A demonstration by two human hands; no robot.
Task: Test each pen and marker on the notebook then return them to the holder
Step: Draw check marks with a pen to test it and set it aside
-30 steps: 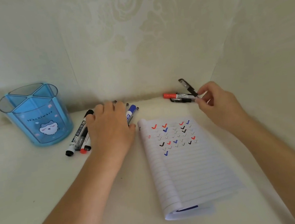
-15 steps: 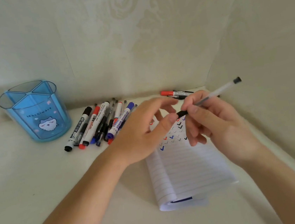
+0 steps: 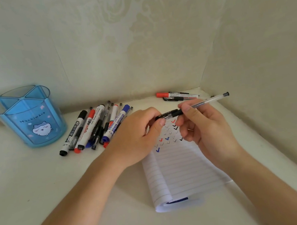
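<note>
Head view, looking down on a pale desk (image 3: 40,180) tucked into a wallpapered corner.

Above the upper part of the notebook (image 3: 183,167), both hands raised and joined at one clear-barrelled pen (image 3: 211,100). Right hand (image 3: 206,124): thumb and forefinger pinching the barrel just behind the black grip, other fingers curled beneath, black end plug slanting up and right toward the side wall. Left hand (image 3: 138,132): thumb and forefinger pinching the black tip end, remaining fingers folded into the palm. Cap seated or already loosened: cannot tell.

Notebook flat on the desk, cover folded under, lined page up, with rows of red, blue and black ticks near the top, partly hidden behind the hands.

Blue translucent holder (image 3: 32,122) upright at the left rear, divided into compartments. Just right of it, a fanned pile of pens and markers (image 3: 97,125) lying on the desk, reaching as far as the left hand. At the back near the corner, a red-capped marker (image 3: 175,94) with a black pen (image 3: 172,99) touching it.

Against a second ago: left hand no longer spread flat on the pile, now across at the notebook; right hand come forward from the rear group with the pen. Against half a second ago: nearly the same pose and slant, left fingers folded tighter. Holder, pile, notebook and rear pair unmoved.
</note>
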